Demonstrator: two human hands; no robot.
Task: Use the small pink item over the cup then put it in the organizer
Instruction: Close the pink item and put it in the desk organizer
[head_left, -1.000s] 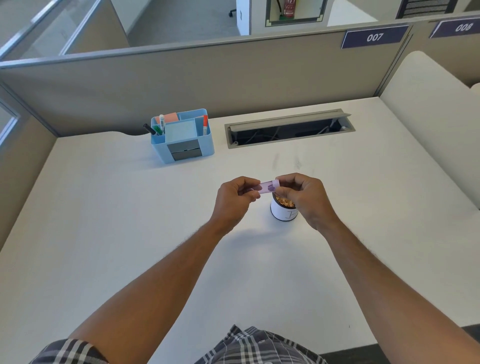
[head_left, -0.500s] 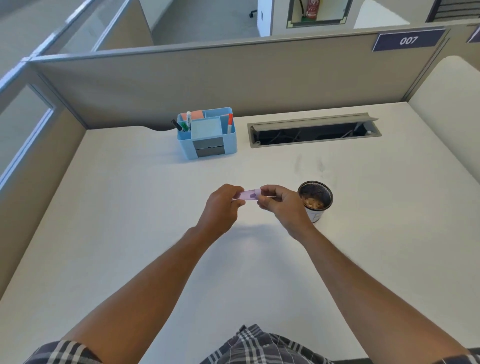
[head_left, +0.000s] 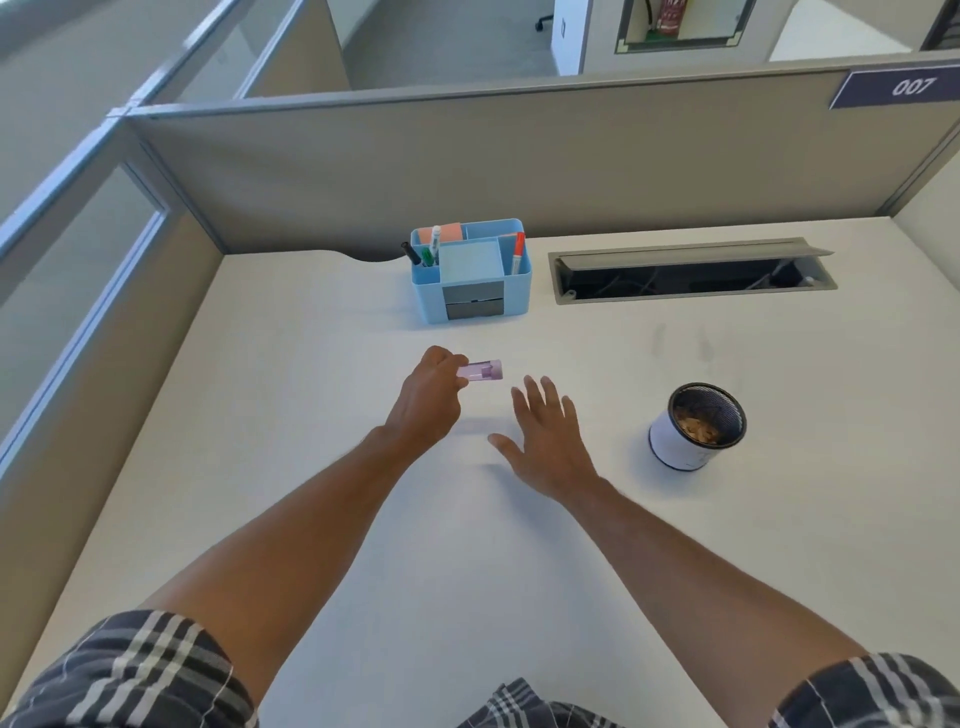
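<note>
My left hand (head_left: 428, 397) pinches a small translucent pink item (head_left: 482, 371) by one end, holding it level above the desk, a short way in front of the organizer. The light blue organizer (head_left: 519, 291) stands at the back of the desk with markers, sticky notes and a grey drawer front. My right hand (head_left: 550, 436) hovers over the desk with fingers spread and nothing in it. To its right stands the white cup (head_left: 685, 452) with a black mesh rim and brownish shavings inside.
A grey cable hatch (head_left: 691, 270) lies open in the white desk (head_left: 311, 467) behind the cup. Beige partition walls (head_left: 519, 166) close the desk at the back and left. A second desk surface adjoins at the far right.
Both hands moved left, away from the cup. My right hand let go of the pink item and opened. My left hand carried the item forward toward the organizer.
</note>
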